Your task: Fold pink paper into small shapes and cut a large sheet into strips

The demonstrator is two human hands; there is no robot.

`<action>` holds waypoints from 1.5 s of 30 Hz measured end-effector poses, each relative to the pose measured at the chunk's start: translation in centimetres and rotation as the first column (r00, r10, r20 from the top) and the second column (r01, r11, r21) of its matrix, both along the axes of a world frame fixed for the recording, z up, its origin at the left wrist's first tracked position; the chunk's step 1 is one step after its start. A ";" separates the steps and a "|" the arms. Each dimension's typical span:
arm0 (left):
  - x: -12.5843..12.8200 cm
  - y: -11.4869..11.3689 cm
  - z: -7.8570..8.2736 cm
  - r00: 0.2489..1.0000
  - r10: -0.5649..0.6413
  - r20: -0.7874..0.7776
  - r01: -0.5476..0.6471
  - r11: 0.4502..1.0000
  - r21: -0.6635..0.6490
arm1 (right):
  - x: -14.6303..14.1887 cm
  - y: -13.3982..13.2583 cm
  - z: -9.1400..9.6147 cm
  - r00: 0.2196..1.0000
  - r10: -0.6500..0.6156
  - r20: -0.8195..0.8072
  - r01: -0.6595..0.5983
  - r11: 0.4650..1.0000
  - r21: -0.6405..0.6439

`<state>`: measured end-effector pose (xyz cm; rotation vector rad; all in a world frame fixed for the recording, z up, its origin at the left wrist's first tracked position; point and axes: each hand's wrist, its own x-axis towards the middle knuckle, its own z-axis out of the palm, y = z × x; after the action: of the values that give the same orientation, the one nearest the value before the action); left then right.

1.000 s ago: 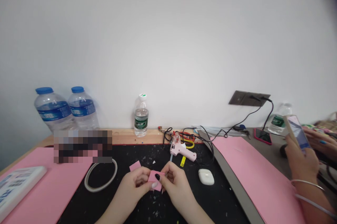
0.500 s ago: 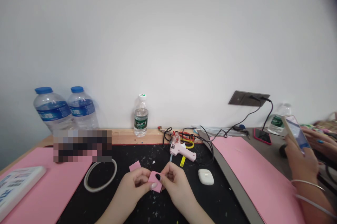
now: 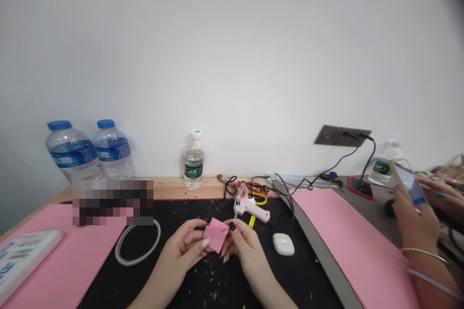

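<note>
A small square of pink paper (image 3: pixel 216 235) is held up over the black mat (image 3: pixel 188 289). My left hand (image 3: pixel 185 245) pinches its left and lower edge, thumb in front. At its right edge, my right hand (image 3: pixel 242 246) grips it between a dark-nailed thumb and the fingers behind. Another bit of pink paper (image 3: pixel 195 263) lies on the mat, partly hidden by my left hand. Just beyond my right hand rests a pale pink glue gun (image 3: pixel 253 208) with a glue stick in its back and a yellow tag.
A white ring (image 3: pixel 122 258) lies on the left, near pink sheets (image 3: pixel 90 260). A white earbud case (image 3: pixel 283 244) sits to the right. Bottles stand along the wall, including a small water bottle (image 3: pixel 194 164). At the far right a person's hand holds a phone (image 3: pixel 409 181).
Both hands have shifted slightly, and the pink square is raised and turned to show more of its face. The loose pink piece now shows below my left hand instead of above it.
</note>
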<state>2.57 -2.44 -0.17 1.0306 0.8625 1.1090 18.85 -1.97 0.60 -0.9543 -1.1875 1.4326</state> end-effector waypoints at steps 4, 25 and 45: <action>0.0 0.1 0.2 1.000 0.001 0.009 -0.001 1.000 -0.011 | 0.0 -0.1 0.2 0.999 -0.003 0.041 0.002 0.999 0.040; -0.1 0.6 -0.8 0.994 -0.031 -0.107 0.024 0.997 -0.067 | 0.3 -0.3 -0.5 0.940 -0.106 0.324 0.080 0.993 0.091; -0.5 -0.6 2.5 0.983 -0.097 0.153 0.129 0.968 -0.217 | 0.9 -0.6 1.4 0.974 0.146 -0.173 -0.174 0.972 -0.158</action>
<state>2.08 -3.02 2.29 0.7924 0.7856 0.9515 19.77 -2.58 1.96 -0.8557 -1.0531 1.7314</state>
